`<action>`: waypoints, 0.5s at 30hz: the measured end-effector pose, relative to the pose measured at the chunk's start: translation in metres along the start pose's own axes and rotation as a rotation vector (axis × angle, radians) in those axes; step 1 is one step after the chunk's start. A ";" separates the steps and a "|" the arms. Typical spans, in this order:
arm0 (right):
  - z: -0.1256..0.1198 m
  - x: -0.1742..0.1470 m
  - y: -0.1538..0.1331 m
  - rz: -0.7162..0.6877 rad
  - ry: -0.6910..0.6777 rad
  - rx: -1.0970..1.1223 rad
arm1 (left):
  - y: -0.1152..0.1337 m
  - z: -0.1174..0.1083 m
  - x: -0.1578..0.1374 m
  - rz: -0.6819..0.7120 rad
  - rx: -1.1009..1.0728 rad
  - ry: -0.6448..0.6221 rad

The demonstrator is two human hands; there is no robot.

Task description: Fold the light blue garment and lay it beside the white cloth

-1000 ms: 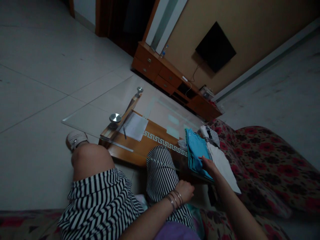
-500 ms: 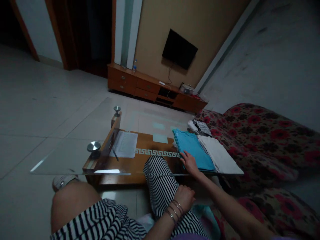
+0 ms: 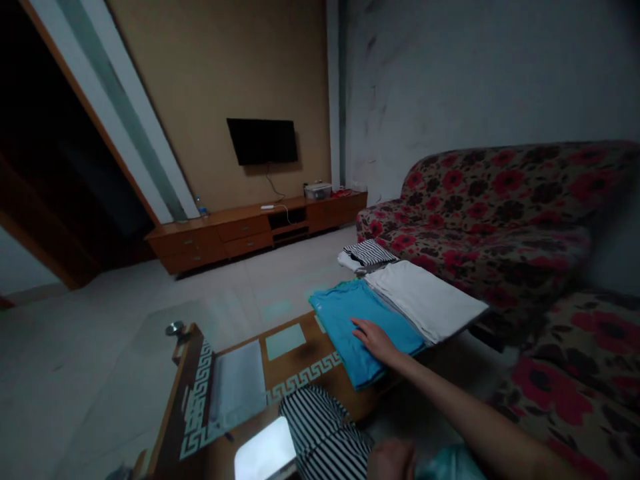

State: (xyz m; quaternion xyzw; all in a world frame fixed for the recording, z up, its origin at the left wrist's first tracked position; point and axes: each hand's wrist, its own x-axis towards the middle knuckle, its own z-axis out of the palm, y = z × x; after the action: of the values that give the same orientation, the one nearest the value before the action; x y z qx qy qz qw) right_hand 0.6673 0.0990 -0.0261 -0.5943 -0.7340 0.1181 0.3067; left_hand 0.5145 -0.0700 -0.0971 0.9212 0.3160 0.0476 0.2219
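My right hand (image 3: 376,340) lies flat, fingers apart, on a folded blue garment (image 3: 361,322) at the near right end of a glass-topped wooden coffee table (image 3: 295,383). Beside the blue garment lies a folded white garment (image 3: 425,301), and behind them a small folded striped piece (image 3: 367,253). My left hand (image 3: 391,459) rests as a loose fist at the bottom edge, next to my knee in striped cloth (image 3: 325,437) and a bit of teal cloth (image 3: 453,463); whether it holds anything cannot be told.
A red-flowered sofa (image 3: 505,220) runs along the right wall and under me. A sheet of paper (image 3: 239,387) lies on the table's lower shelf. A low wooden TV cabinet (image 3: 250,230) and a wall-mounted TV (image 3: 263,140) stand at the far wall, across a tiled floor (image 3: 75,340).
The view has swung up and to the right, so the sofa and wall now fill the right side. My right hand has stayed on the blue garment; my left hand has dropped to the frame's bottom edge.
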 end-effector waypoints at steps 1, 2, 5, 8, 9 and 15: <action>-0.005 0.009 0.011 0.009 0.030 -0.022 | -0.010 -0.002 0.004 0.022 -0.011 0.062; -0.009 0.019 0.021 0.014 0.057 -0.050 | -0.020 -0.010 0.008 0.026 -0.029 0.154; -0.015 0.058 0.051 0.064 0.106 -0.154 | -0.050 -0.058 0.030 0.002 -0.063 0.518; -0.014 0.101 0.073 0.163 0.103 -0.222 | -0.079 -0.126 0.076 -0.119 0.002 0.644; -0.012 0.113 0.079 0.182 0.093 -0.228 | -0.088 -0.146 0.096 -0.147 0.054 0.621; 0.010 0.151 0.104 0.200 0.065 -0.204 | -0.157 -0.193 0.196 -0.342 0.395 0.351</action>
State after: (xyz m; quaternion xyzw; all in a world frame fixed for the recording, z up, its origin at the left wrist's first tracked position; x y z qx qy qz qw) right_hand 0.7287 0.2718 -0.0435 -0.6961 -0.6691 0.0535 0.2548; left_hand 0.5380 0.2314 -0.0027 0.8577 0.5031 0.1054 -0.0145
